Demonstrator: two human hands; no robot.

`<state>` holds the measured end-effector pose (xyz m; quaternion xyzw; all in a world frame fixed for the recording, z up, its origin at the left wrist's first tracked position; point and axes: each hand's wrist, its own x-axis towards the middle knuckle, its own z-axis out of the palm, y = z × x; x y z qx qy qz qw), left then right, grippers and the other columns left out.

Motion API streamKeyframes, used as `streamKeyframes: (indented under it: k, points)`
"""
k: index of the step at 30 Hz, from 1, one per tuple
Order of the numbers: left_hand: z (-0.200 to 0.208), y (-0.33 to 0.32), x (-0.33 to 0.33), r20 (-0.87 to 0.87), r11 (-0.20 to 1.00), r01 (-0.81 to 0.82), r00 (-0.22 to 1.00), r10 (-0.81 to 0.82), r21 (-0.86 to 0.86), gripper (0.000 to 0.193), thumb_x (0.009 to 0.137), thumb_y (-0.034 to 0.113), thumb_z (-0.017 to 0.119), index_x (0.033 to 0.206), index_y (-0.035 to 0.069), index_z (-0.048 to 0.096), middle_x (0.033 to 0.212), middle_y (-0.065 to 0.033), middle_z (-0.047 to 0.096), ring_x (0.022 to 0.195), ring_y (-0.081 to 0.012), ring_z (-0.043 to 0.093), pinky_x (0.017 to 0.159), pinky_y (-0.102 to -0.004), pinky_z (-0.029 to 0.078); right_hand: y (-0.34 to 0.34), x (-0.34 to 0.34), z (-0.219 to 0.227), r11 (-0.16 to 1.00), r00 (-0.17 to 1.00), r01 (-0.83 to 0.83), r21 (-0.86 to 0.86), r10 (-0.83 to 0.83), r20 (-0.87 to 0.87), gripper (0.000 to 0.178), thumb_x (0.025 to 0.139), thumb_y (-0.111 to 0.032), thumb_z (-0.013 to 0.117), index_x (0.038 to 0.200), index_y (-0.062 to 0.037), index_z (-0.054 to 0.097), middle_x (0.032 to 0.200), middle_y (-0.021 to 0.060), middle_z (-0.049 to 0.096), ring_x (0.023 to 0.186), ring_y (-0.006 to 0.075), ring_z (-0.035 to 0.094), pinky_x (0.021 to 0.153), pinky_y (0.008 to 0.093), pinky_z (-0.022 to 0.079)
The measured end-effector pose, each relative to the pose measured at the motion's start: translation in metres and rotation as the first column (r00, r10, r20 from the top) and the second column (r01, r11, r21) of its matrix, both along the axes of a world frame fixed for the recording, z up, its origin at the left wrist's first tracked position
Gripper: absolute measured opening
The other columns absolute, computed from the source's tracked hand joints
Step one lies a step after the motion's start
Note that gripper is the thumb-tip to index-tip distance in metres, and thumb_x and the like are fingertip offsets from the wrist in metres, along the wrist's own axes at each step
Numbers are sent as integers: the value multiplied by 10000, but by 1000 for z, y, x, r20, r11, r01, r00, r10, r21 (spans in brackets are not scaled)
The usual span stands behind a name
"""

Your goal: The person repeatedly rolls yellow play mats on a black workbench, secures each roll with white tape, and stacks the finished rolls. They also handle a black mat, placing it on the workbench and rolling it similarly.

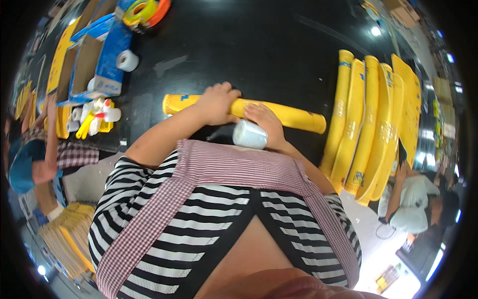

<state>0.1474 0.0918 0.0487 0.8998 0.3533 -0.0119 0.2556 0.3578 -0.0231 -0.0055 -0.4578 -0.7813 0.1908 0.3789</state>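
A rolled yellow mat (294, 117) with blue print lies crosswise on the black table in front of me. My left hand (216, 103) is closed over its left-middle part, fingers curled across the far side. My right hand (265, 120) rests just right of it, its fingertips against the mat's near side. A small roll of whitish plastic film (250, 134) sits in the right palm, on the near side of the mat. The thumb side of that grip is partly hidden behind the film roll.
Several rolled yellow mats (368, 119) lie side by side on the right, next to a flat yellow sheet (406, 99). At the left are a blue box (112, 55), a white roll (127, 61) and tape rolls (142, 11). Other people (42, 149) sit at both sides.
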Motion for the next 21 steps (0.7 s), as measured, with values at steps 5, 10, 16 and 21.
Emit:
streamKeyframes:
  k: [5,10,16,21]
  points:
    - [-35,8,-5,354,917,-46,929,-106,397,482,735,60,793,1199,63,661,1233,-143,630,1193,-398,580,1053,-502,442,96,19,11,944,896,56,-324,-191,-401,263,859,-166,795,1096,-54,781,1066,151,777,998,301,754,884,372,592]
    - [-49,17,5,179,843,-76,984,-24,532,829,803,309,843,1499,43,479,1370,-172,588,1275,-380,551,1124,-515,371,168,27,-7,908,868,238,-344,-358,-345,217,839,-105,758,1046,-47,787,1033,193,770,994,365,743,894,386,584]
    - [-18,58,26,-4,938,20,1000,-20,346,676,777,315,850,1345,64,582,1226,-122,630,1122,-354,610,968,-482,479,117,23,7,988,957,141,-57,-151,-249,254,850,-214,817,1076,-103,787,1107,133,766,1024,328,736,927,392,581]
    - [-25,36,18,-63,963,69,997,-54,260,674,764,319,863,1337,88,593,1203,-140,633,1103,-379,618,928,-490,502,21,13,-11,973,989,-35,227,66,-133,357,905,-139,704,1254,-63,699,1347,134,680,1281,338,630,1162,504,437]
